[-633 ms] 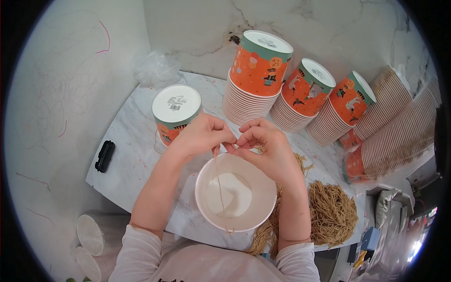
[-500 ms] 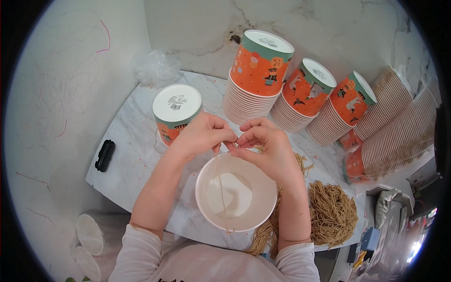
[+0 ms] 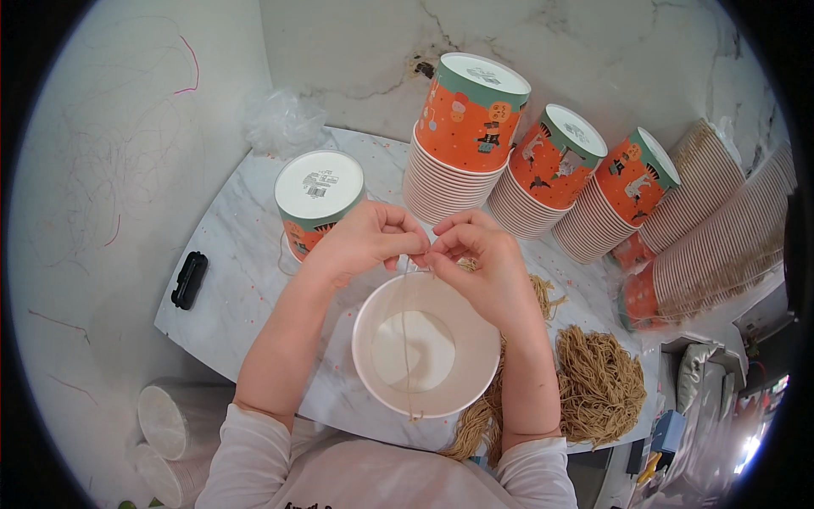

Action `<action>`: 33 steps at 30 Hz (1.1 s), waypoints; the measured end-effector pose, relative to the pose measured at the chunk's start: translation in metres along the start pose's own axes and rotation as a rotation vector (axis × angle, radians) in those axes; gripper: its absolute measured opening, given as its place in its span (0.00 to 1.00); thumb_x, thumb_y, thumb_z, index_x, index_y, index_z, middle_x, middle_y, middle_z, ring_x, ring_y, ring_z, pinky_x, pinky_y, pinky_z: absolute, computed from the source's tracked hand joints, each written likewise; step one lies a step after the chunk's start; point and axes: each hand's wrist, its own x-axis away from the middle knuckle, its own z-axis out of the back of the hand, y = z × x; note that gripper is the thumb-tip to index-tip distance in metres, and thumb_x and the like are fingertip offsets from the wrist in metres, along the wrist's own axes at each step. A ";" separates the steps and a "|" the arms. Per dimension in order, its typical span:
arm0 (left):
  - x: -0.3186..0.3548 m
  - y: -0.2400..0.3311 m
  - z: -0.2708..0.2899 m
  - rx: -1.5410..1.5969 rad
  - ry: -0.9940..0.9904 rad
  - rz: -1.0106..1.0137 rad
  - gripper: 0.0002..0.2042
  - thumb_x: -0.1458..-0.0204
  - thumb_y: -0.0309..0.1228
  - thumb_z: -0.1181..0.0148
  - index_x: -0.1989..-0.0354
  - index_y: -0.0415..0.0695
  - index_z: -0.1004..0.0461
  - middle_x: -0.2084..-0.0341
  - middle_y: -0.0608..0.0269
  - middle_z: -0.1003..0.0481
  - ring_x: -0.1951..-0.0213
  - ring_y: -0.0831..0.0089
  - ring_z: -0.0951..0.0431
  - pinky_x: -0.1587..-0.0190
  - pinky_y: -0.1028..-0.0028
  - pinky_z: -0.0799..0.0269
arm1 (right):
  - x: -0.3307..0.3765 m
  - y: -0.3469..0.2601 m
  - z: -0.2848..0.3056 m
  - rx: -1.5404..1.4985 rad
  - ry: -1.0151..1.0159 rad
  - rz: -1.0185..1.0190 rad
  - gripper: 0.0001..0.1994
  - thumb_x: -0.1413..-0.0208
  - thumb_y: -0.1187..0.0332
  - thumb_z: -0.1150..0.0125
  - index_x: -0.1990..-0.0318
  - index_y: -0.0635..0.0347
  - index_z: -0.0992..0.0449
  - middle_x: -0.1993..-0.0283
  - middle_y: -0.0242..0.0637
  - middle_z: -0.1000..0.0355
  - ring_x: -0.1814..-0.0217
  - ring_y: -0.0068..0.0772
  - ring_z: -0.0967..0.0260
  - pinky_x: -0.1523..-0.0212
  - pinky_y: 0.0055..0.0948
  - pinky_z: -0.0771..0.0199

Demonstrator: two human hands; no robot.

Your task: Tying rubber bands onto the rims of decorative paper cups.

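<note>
Both hands meet above the far rim of a white paper tub (image 3: 476,346), which stands mouth up near the table's front edge. My left hand (image 3: 377,237) pinches a thin tan string (image 3: 405,335) between thumb and fingers. My right hand (image 3: 482,259) is closed on the same string, fingertips touching those of the left. From the fingers the string hangs down across the tub's mouth to its near rim. What the fingertips form in the string is too small to make out. Beyond my left wrist, an orange and green printed tub (image 3: 319,185) stands upside down.
Along the back wall stand tall stacks of upside-down printed tubs (image 3: 475,127). A heap of tan string (image 3: 600,388) lies right of my right forearm, with a bundle (image 3: 476,428) beneath it. A black clip-like object (image 3: 190,281) rests at the left edge, and a crumpled plastic bag (image 3: 284,123) behind.
My fingertips have shifted slightly at the pinch. The hanging string now falls straighter and a little farther right inside the tub. The tub has hardly moved.
</note>
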 end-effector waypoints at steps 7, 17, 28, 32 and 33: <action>-0.004 -0.007 -0.002 0.002 -0.005 -0.078 0.05 0.51 0.26 0.35 0.68 0.40 0.22 0.72 0.67 0.21 0.70 0.83 0.24 0.68 0.80 0.30 | 0.002 -0.005 0.001 0.036 -0.013 -0.008 0.05 0.50 0.80 0.34 0.66 0.71 0.21 0.54 0.39 0.27 0.61 0.24 0.24 0.59 0.24 0.22; -0.002 -0.001 -0.008 0.066 -0.062 0.039 0.06 0.50 0.25 0.37 0.64 0.41 0.23 0.73 0.71 0.23 0.74 0.85 0.26 0.72 0.83 0.32 | 0.004 -0.006 0.000 0.048 0.006 0.032 0.05 0.52 0.81 0.35 0.67 0.72 0.24 0.56 0.40 0.28 0.62 0.27 0.25 0.59 0.25 0.22; -0.001 -0.001 -0.010 0.046 -0.074 0.028 0.04 0.49 0.23 0.39 0.65 0.42 0.24 0.75 0.71 0.24 0.75 0.84 0.25 0.72 0.82 0.30 | 0.006 -0.012 0.004 0.041 -0.005 0.044 0.05 0.51 0.79 0.36 0.68 0.70 0.25 0.57 0.42 0.29 0.63 0.35 0.25 0.59 0.31 0.22; -0.003 -0.008 -0.017 0.064 -0.051 -0.126 0.03 0.45 0.23 0.40 0.63 0.42 0.27 0.72 0.71 0.24 0.74 0.86 0.26 0.71 0.83 0.30 | 0.003 -0.003 0.006 0.017 0.020 0.072 0.05 0.48 0.78 0.37 0.64 0.69 0.27 0.58 0.43 0.29 0.63 0.35 0.25 0.60 0.30 0.24; -0.004 -0.009 -0.019 0.059 -0.039 -0.179 0.04 0.43 0.23 0.40 0.62 0.41 0.27 0.70 0.71 0.24 0.73 0.86 0.26 0.71 0.84 0.30 | 0.002 -0.002 0.008 0.013 0.023 0.058 0.06 0.45 0.78 0.38 0.63 0.69 0.28 0.58 0.44 0.29 0.63 0.35 0.25 0.61 0.30 0.24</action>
